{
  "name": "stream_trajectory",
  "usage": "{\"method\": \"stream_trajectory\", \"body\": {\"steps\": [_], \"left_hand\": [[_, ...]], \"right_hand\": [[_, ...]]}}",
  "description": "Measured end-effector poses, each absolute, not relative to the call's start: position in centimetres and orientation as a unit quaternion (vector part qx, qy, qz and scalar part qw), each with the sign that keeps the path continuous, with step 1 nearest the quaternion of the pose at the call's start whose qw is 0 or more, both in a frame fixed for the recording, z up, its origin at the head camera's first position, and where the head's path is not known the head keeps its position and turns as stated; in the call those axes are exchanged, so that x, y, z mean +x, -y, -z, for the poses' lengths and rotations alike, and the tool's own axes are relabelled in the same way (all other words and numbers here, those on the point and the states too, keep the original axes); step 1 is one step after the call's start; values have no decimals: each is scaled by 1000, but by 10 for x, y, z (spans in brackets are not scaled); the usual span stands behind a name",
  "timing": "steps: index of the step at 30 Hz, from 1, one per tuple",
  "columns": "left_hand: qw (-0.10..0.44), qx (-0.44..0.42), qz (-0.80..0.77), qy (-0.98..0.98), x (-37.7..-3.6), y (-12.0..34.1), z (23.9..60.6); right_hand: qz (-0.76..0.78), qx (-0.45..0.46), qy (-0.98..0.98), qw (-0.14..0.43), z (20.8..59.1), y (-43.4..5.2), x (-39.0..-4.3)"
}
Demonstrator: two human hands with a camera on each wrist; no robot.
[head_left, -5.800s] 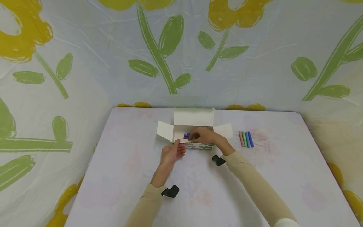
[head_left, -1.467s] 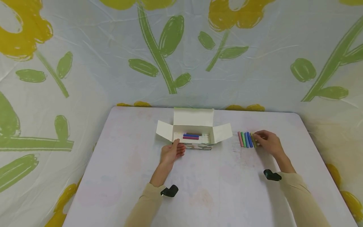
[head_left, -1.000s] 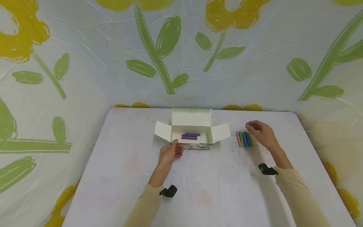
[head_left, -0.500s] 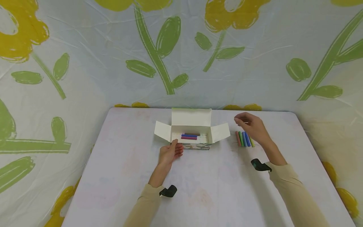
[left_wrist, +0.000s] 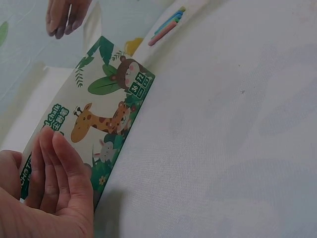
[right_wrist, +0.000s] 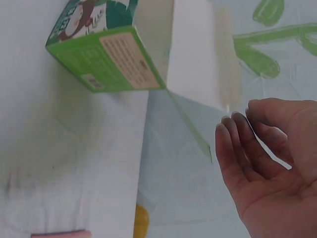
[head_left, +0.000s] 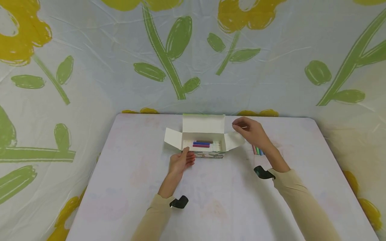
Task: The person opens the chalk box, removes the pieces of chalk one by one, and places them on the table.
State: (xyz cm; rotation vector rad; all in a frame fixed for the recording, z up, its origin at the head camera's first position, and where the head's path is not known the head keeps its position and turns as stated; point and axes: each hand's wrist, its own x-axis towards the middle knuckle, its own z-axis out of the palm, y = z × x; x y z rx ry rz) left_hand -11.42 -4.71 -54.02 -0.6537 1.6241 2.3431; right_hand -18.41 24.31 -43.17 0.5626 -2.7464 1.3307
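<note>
Item: left fingers (left_wrist: 59, 163), laid nearly straight and flat against the printed front of the chalk box (head_left: 208, 154), grasping nothing; my left hand (head_left: 181, 162) braces the box from its near side. Item: right fingers (right_wrist: 233, 148), loosely curled; I cannot tell whether they pinch anything, as the wrist view shows no stick clearly and the head view shows only a pale speck at the tips. My right hand (head_left: 250, 130) hangs just right of the box, above its right flap (head_left: 233, 140). Item: box, lid and side flaps open, with purple, blue and brown chalk sticks (head_left: 202, 144) lying lengthwise inside. Item: loose chalks (head_left: 257, 150), a short row right of the box, partly hidden by my right wrist. Item: counter (head_left: 217, 201), pale, carrying the box; flowered sheet (head_left: 271, 67) behind the box. Handling note, as a judgement: keep the left palm firm so the box cannot slide, and bring the right hand in over the flap without knocking it.
</note>
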Motion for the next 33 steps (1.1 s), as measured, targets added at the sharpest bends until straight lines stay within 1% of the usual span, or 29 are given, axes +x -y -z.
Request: {"method": "stream_trajectory", "body": {"steps": [17, 21, 24, 33], "left_hand": [[109, -223, -798, -550, -115, 48, 540], [110, -221, -798, -550, -114, 48, 541], [111, -221, -799, -548, -114, 48, 540], [113, -220, -801, -546, -113, 48, 538]], "right_hand": [[-425, 242, 871, -55, 459, -188, -186], [-426, 261, 862, -85, 468, -179, -187], [-426, 285, 850, -120, 473, -173, -188], [-363, 338, 846, -194, 478, -157, -196]]}}
